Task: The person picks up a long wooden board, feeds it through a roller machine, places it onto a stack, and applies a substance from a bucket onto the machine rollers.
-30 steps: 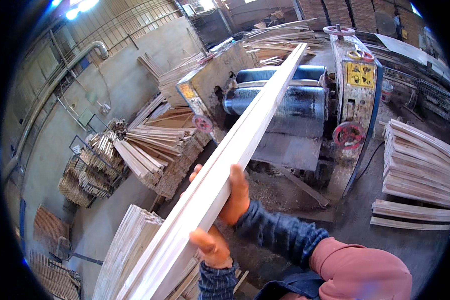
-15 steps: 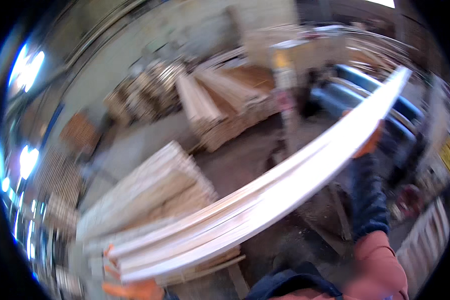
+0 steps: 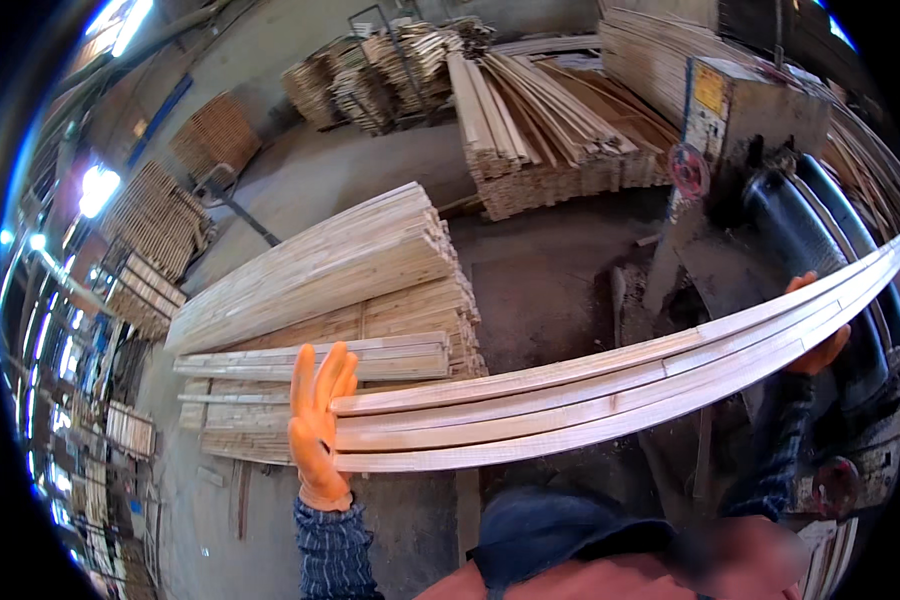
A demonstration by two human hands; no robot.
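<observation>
Left hand: the left hand (image 3: pixel 320 425), in an orange glove, is flat and open, fingers straight up, palm pressed against the near end of the boards (image 3: pixel 610 385); it grasps nothing.
Right hand: the right hand (image 3: pixel 820 330), also gloved in orange, sits far out along the boards, fingers curled over the top edge and clasping the bundle from behind.
Boards: a few long pale strips carried together on edge, spanning from the left palm to past the right hand, just above the person's chest.
Beyond the left hand: a stack of planks (image 3: pixel 350 280) lies just behind its fingertips, ends facing the same way.
By the right hand: a machine (image 3: pixel 770 170) with dark rollers stands close behind it.
Doing it well: I judge the flat palm should keep the ends flush, while the right hand bears the weight and keeps the strips from fanning apart.
Risk: the far tips could catch the machine.
</observation>
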